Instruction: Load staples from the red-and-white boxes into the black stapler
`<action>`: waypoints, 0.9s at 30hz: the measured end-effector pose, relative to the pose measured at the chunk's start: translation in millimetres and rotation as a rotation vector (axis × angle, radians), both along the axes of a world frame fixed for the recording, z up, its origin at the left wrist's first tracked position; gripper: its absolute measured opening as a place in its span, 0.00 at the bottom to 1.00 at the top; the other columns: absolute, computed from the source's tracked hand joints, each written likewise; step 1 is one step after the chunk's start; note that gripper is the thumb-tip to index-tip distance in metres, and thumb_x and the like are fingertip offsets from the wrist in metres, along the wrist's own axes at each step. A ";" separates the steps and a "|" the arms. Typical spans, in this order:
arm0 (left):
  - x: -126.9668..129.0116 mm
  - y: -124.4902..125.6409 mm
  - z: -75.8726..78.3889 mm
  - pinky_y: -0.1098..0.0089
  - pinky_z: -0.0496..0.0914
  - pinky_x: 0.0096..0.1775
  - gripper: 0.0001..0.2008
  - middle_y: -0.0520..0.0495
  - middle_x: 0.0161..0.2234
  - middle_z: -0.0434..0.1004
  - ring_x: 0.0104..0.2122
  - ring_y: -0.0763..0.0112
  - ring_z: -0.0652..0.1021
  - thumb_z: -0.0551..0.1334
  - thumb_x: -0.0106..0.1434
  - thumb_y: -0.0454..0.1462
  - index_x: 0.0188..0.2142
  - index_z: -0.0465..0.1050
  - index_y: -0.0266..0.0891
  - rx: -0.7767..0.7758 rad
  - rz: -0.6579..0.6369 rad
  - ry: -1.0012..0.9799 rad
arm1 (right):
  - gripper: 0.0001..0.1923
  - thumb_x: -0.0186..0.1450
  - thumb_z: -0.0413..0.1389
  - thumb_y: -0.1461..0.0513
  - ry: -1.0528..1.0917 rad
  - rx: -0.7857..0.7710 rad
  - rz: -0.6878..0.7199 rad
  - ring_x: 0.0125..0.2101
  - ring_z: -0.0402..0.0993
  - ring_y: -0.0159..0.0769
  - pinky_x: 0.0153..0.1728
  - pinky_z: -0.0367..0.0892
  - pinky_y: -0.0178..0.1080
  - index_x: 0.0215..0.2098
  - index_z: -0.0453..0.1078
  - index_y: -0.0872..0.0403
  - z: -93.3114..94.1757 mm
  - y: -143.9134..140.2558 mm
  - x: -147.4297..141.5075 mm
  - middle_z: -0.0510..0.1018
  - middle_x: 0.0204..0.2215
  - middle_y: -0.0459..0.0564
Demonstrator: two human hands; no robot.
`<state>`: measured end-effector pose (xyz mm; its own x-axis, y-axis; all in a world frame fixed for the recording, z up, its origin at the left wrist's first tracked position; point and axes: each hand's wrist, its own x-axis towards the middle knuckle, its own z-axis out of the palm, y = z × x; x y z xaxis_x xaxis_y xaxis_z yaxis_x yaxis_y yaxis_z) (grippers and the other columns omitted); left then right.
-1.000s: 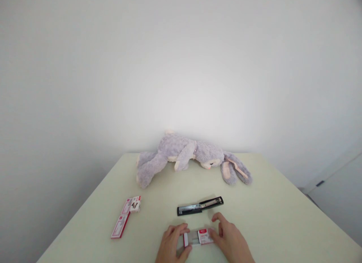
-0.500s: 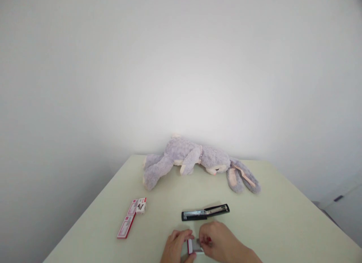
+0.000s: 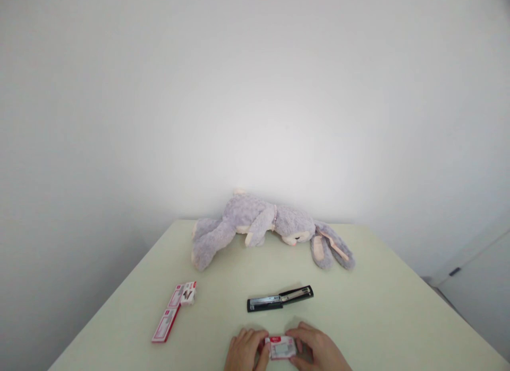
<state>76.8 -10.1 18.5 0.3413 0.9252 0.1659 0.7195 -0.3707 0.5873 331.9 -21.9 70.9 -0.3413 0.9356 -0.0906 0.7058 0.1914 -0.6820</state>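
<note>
Near the table's front edge lies a small red-and-white staple box (image 3: pixel 281 347), its printed face up. My left hand (image 3: pixel 246 350) pinches its left end between thumb and fingers. At the opposite end, the thumb and fingers of my right hand (image 3: pixel 314 348) close on the box. Just beyond my hands an opened black stapler (image 3: pixel 280 299) rests on the table, its metal inner track exposed.
To the left lie flat red-and-white boxes (image 3: pixel 166 323) in a row, with a small white box (image 3: pixel 188 294) touching them. A grey plush rabbit (image 3: pixel 251 217) lies on its side along the wall at the back of the pale table (image 3: pixel 223 286).
My right hand has opened out from a tight pinch and now holds the box's right end. The box's printed face now shows between my hands. The whole view has shifted slightly.
</note>
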 end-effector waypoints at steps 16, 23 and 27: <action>-16.2 53.2 48.4 0.60 0.62 0.52 0.13 0.51 0.47 0.78 0.50 0.59 0.73 0.67 0.62 0.46 0.46 0.78 0.52 -0.030 0.029 -0.023 | 0.11 0.59 0.61 0.65 -0.100 0.097 -0.005 0.34 0.74 0.32 0.36 0.60 0.31 0.39 0.79 0.46 21.8 23.0 -70.0 0.78 0.34 0.41; -12.2 24.3 49.9 0.59 0.60 0.52 0.14 0.52 0.47 0.77 0.49 0.60 0.72 0.66 0.64 0.49 0.48 0.77 0.53 -0.070 -0.019 -0.037 | 0.08 0.65 0.56 0.63 -0.100 0.141 -0.032 0.33 0.73 0.32 0.35 0.58 0.32 0.39 0.77 0.46 34.1 39.0 -59.7 0.74 0.32 0.41; -13.4 24.9 48.9 0.59 0.59 0.53 0.15 0.52 0.47 0.77 0.49 0.59 0.72 0.69 0.61 0.49 0.47 0.77 0.54 -0.075 -0.013 -0.047 | 0.09 0.65 0.56 0.63 -0.107 0.134 -0.024 0.34 0.73 0.32 0.34 0.58 0.32 0.38 0.78 0.45 33.3 38.1 -61.8 0.76 0.33 0.42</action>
<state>63.4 14.8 67.4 0.3465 0.9313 0.1125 0.6861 -0.3334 0.6466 270.1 16.2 104.2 -0.3141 0.9494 0.0007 0.7782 0.2579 -0.5726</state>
